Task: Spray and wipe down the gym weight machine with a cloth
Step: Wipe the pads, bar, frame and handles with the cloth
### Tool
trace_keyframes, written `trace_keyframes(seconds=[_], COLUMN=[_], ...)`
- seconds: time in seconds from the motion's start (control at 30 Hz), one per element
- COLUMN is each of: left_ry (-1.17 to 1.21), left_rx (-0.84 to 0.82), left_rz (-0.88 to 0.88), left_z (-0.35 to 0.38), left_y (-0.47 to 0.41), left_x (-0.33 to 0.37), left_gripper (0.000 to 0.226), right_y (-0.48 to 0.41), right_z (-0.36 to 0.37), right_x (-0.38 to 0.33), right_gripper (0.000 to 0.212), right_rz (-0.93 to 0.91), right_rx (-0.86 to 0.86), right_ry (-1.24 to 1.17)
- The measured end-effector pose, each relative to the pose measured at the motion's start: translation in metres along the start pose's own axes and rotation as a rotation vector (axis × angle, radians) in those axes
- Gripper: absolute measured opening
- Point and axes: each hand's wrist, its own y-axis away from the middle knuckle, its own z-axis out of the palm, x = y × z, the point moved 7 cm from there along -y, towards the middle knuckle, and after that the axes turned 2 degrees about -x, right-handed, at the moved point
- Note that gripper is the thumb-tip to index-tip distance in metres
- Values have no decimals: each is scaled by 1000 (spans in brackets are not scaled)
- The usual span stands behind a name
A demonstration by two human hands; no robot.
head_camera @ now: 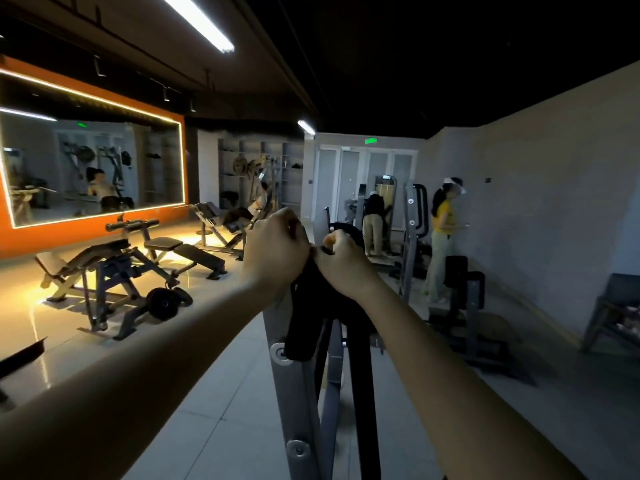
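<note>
— What was closest?

— The grey frame of the weight machine (298,403) stood right in front of the person, near the bottom, with round bolts on it. It leaned up and away.

— And the hands?

— A bit farther up, both were at the top of the machine. The left hand (275,249) was curled shut around a black cloth (306,306). The right hand (344,263) was just beside it, fingers pinched tight on the same cloth. The cloth hung down over the frame.

— Was a spray bottle there?

— None could be seen.

— So which step was it?

— It looked like the wiping step, or getting the cloth ready. The next move probably needed the cloth pressed flat and rubbed down along the bar.

— And farther back?

— A black bench (183,251) sat to the left. A person in a yellow top (443,213) stood far right. A big mirror (93,168) hung on the far left wall.
</note>
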Motion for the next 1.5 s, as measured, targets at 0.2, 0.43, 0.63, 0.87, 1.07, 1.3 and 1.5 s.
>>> trace_keyframes(seconds=[0.2,0.43,0.63,0.87,1.07,1.3,1.5], left_ry=[0,4,-6,-31,-58,-108,-72], left_rx=[19,53,86,93,114,111,119], left_rz=[25,16,15,12,32,66,71], left_z=[-1,1,1,2,4,6,5], left_y=[9,15,16,16,18,20,18], left_x=[1,4,8,4,9,6,3], left_gripper=[16,15,17,16,15,12,13], right_y=[26,27,42,49,62,52,44], right_z=[12,8,4,-16,-18,-3,9], right_x=[2,-2,-5,5,23,29,40], right_gripper=[57,49,34,40,38,30,21], right_rz=[-259,-433,-582,-485,-325,-350,-246], right_rx=[-406,-201,46,320,209,133,-316], right_ry=[86,329,209,-8,-126,95,-459])
